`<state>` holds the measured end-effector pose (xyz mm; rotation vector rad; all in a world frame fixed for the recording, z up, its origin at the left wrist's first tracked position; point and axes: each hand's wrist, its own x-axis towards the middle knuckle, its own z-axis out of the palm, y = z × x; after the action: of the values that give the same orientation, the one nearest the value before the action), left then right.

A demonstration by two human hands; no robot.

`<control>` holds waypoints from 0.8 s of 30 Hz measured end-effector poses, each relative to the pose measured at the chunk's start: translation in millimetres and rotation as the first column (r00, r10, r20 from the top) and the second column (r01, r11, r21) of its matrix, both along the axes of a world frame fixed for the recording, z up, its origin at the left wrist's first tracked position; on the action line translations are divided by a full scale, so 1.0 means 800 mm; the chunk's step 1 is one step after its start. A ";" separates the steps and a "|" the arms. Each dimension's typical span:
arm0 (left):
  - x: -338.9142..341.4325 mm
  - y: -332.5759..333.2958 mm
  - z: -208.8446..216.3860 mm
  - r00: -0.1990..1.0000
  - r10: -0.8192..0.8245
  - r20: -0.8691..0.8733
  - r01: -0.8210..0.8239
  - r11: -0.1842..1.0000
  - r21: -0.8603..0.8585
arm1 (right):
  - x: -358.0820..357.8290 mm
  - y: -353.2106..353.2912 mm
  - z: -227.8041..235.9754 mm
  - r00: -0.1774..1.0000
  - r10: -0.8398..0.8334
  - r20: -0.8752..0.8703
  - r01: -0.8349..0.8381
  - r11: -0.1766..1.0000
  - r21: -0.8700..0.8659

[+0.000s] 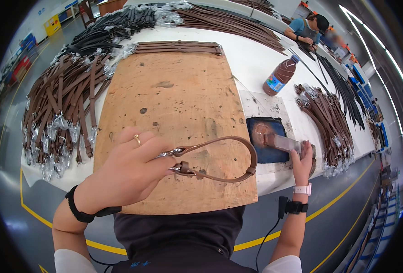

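Observation:
My left hand (pixel 135 166) is closed around the metal hardware of a brown leather strap (pixel 252 159). The strap bends into a loop, which reaches to the right over the wooden board (pixel 183 102). A small keeper and a buckle end show near my fingers. Off the board's right edge, my right hand (pixel 303 158) grips a translucent rectangular block (pixel 283 143). The block's brown-stained far end rests on a dark blue pad (pixel 274 156), where a wet-looking brown patch spreads.
A capped bottle of brown liquid (pixel 281 76) stands behind the pad. Brown straps with plastic-wrapped hardware are heaped at left (pixel 58 109) and right (pixel 331 132). Several finished straps (pixel 178 47) lie along the board's far edge. A co-worker (pixel 308 32) bends over the far right table.

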<state>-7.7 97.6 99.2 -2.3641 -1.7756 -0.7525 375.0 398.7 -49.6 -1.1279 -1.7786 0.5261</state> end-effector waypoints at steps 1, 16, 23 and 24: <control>0.000 0.000 -0.001 1.000 0.006 0.003 -0.006 1.000 -0.005 | 0.000 -0.008 0.004 1.000 0.009 -0.001 -0.009 1.000 -0.003; 0.002 -0.004 -0.004 0.999 0.047 0.022 -0.048 0.998 0.046 | -0.059 -0.105 0.022 0.670 -0.005 0.743 -0.236 0.947 0.219; 0.006 -0.009 -0.002 1.000 0.006 0.002 -0.006 0.999 0.038 | -0.074 -0.131 0.076 0.856 0.200 0.476 -0.284 0.953 0.110; 0.007 -0.010 -0.001 1.000 0.010 0.002 -0.010 0.999 0.036 | -0.082 -0.145 0.092 0.885 0.259 0.386 -0.320 0.942 0.102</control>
<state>-2.0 89.7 98.6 -2.3310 -1.7579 -0.7791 309.1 282.3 23.9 -0.8885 -2.2972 0.3474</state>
